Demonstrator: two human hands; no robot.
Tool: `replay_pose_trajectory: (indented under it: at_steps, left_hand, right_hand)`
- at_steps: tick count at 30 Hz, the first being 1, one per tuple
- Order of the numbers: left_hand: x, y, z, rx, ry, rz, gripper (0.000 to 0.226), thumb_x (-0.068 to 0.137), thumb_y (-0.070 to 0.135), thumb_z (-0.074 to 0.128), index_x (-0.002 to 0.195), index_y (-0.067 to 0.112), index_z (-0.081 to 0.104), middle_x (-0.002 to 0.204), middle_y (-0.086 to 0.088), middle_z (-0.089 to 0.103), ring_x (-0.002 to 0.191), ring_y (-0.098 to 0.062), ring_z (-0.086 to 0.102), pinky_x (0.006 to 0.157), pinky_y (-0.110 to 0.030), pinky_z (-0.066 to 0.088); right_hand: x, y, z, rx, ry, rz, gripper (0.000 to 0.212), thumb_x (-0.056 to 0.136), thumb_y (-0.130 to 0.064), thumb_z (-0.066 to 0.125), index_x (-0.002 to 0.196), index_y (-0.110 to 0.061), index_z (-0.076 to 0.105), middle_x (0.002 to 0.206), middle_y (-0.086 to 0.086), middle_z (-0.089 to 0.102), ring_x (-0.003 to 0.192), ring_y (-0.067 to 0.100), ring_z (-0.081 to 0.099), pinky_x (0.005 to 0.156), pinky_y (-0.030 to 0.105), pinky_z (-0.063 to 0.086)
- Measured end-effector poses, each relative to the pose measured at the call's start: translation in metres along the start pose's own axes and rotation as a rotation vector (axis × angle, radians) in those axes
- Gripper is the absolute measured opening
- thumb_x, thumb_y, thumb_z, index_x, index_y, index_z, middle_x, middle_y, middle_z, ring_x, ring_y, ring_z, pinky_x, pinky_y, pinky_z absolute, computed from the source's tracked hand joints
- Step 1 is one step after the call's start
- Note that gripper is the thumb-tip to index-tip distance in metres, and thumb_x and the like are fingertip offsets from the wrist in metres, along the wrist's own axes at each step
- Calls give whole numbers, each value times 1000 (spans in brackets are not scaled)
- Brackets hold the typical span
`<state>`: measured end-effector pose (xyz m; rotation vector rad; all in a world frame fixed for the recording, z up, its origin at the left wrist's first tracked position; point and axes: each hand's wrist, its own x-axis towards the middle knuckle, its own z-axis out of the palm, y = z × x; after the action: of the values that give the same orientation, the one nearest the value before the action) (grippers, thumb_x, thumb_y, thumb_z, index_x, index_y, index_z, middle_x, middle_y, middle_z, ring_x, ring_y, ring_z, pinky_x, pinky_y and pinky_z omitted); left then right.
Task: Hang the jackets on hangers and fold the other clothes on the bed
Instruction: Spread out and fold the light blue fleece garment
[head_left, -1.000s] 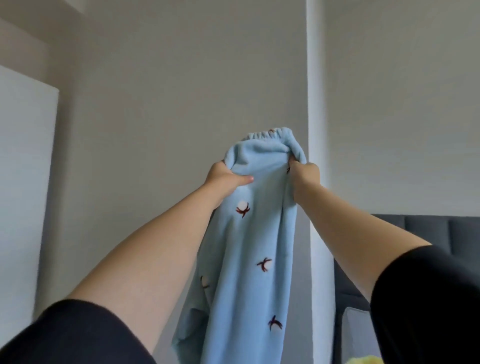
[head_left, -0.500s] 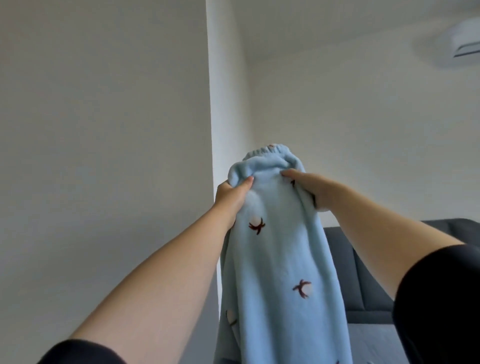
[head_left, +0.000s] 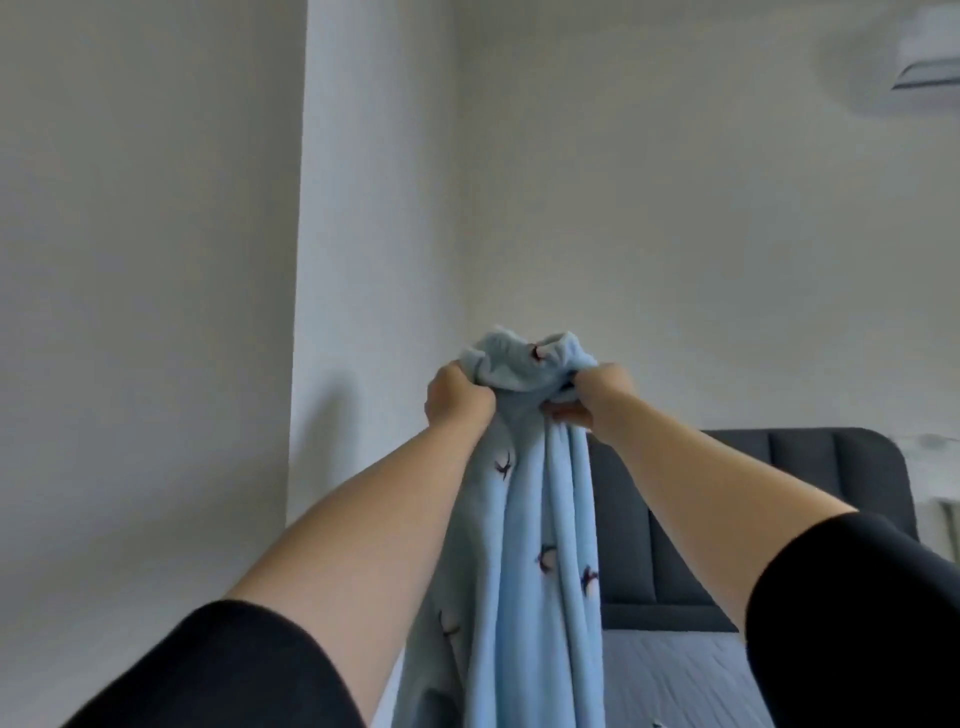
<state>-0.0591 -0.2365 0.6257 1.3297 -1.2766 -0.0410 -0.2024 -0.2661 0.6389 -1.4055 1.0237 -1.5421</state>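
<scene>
Left hand (head_left: 454, 397): clenched tight on the bunched top of the light-blue fleece garment with small dark motifs (head_left: 524, 519).
Right hand (head_left: 597, 397): gripping that same bunch, just beside the left.
Garment: up high, hanging straight down between both forearms.
Behind the right arm: dark grey padded headboard (head_left: 779, 493), grey-blue quilted bed (head_left: 675, 675) below.

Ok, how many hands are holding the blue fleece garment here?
2. The left hand grips the bunched top of the blue fleece garment on its left; the right hand grips the top on its right. No other hand shows.
</scene>
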Motion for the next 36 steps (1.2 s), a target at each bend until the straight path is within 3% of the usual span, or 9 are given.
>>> replay_pose_trajectory:
  at_steps: [2,5,9,13,16,20,25,29,36]
  left_hand:
    - [38,65,-13,-210,196,281,26,85,13,51,109,13,61,108,-9,67,102,-27,61,78,-28,44]
    - [68,171,-53,-327,279,598,24,85,27,50,106,19,58,102,3,66,93,-17,59,73,-21,38]
    - [66,218,-70,-466,206,580,8,80,31,50,72,29,50,74,15,57,70,-3,53,57,-15,37]
    - [55,168,-56,-266,83,436,18,84,9,55,68,17,55,71,4,58,69,-12,52,59,-23,42]
    - [22,101,-42,-224,-92,248,13,85,5,58,94,8,67,96,-8,67,89,-21,61,79,-34,52]
    - [-62,23,-17,-290,-340,14,31,83,1,66,115,2,64,113,-14,66,105,-27,62,94,-43,51]
    - [-183,-49,8,-294,-601,-211,37,78,7,75,113,7,65,111,-9,68,105,-25,63,97,-43,49]
    - [-290,-116,24,-354,-698,-418,30,77,6,76,106,9,67,109,-9,70,105,-24,64,99,-42,48]
    - [-437,-219,46,-439,-851,-814,37,84,-4,65,120,0,60,119,-18,64,111,-31,61,100,-44,46]
  right_hand:
    - [17,-73,-4,147,100,-326,15,85,6,51,91,11,63,75,21,62,65,29,60,69,47,55]
    - [20,-179,-19,255,138,-620,16,82,1,50,75,-8,61,75,13,61,71,24,57,64,35,48]
    - [14,-212,-29,278,77,-660,14,82,-7,46,77,-10,59,75,10,61,73,22,56,65,31,46]
    - [12,-147,-44,163,83,-486,31,83,-7,46,106,5,63,87,15,66,83,27,61,79,34,48]
    - [-14,-81,-61,-40,5,-326,31,80,1,46,105,8,64,83,23,71,87,35,68,88,38,53]
    - [-71,-4,-90,-306,-42,-180,16,89,-12,48,77,-7,57,55,9,63,57,20,55,60,28,41]
    - [-152,101,-139,-322,-168,28,15,90,-14,58,93,-2,65,85,17,68,80,28,63,83,38,50]
    - [-224,195,-164,-108,-313,298,16,95,-12,51,89,-4,63,67,6,67,58,16,63,56,24,53]
    - [-303,348,-194,60,-561,685,22,75,-20,69,92,-9,77,105,13,71,95,27,70,72,33,57]
